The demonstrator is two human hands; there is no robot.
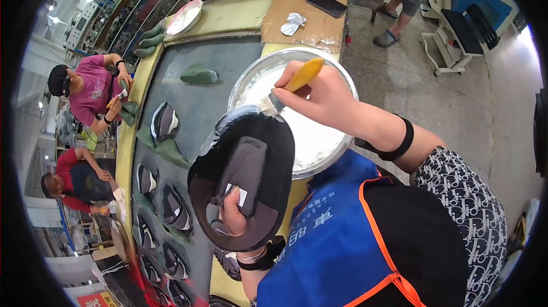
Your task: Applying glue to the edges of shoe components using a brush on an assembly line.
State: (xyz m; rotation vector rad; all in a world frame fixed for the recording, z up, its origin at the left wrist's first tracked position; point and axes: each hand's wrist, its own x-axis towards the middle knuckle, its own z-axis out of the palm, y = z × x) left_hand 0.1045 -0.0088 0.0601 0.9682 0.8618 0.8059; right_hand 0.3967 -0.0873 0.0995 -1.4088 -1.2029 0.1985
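My left hand (233, 215) is closed on a black and dark grey shoe upper (277, 147), with the thumb on its tongue beside a small white label. The upper is held up in front of me, its rim facing the bowl. My right hand (322, 99) grips a brush (306, 74) with a yellow handle. Its bristles touch the upper's far edge, where a whitish wet coat shows along the rim. Just beyond and beneath my right hand stands a metal bowl (349, 76) of white paste (317, 144).
On the grey worktop (188, 59) lie several shoe uppers (174, 207) and green shoe lasts (200, 75). A phone (326, 4) and a crumpled white cloth (293, 24) rest on cardboard (311, 34). A white basin (184, 17) stands at the far corner. Two people (91, 87) work at the left.
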